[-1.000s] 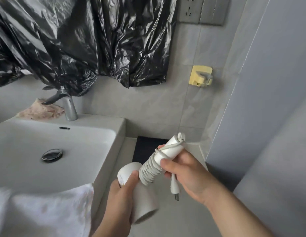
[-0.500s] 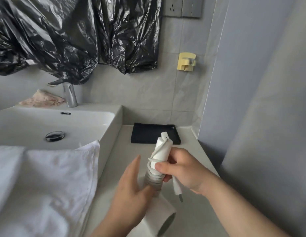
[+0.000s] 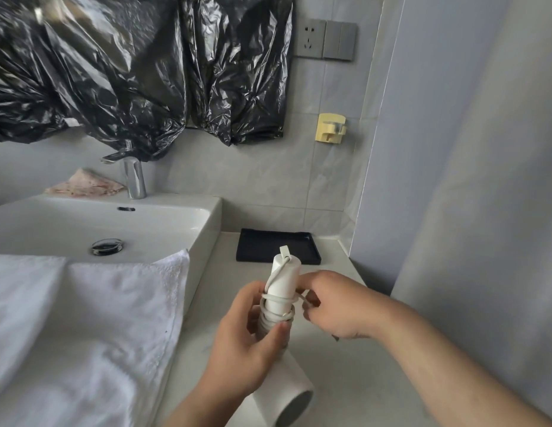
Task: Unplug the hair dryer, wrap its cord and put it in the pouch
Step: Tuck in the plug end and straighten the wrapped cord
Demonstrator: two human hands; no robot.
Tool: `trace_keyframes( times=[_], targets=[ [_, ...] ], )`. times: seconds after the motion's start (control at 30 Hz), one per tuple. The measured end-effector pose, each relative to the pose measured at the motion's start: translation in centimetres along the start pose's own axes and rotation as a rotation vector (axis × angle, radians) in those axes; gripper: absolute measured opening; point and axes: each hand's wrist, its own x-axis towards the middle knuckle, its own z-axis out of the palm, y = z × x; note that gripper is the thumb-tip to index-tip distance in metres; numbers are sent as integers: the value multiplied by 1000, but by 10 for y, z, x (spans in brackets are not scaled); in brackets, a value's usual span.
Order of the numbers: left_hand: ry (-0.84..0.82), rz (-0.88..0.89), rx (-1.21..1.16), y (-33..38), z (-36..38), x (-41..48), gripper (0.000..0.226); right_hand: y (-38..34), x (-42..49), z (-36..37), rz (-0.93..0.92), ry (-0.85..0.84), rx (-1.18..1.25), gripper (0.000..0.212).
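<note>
- we see the towel (image 3: pixel 83 318) draped over the sink's (image 3: pixel 176 217) near edge.
- the dryer (image 3: pixel 282 280) is held over the counter (image 3: pixel 345 380), right of the sink, handle up.
- our left hand (image 3: pixel 247 340) wraps the handle's base.
- our right hand (image 3: pixel 339 306) pinches the cord (image 3: pixel 276 307) coiled round the handle.

smooth plastic hair dryer (image 3: pixel 283 283), chrome faucet (image 3: pixel 135 180)
</note>
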Motion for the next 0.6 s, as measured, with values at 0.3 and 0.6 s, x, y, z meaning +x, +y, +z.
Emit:
trace_keyframes(
  times=[0.3,0.6],
  targets=[
    [32,100,18,-3,10,-9,30,-19,26,-9,173,-123,16,34],
    [82,158,118,-17,20,-10,42,-25,47,-19,141,130,740,8]
  ],
)
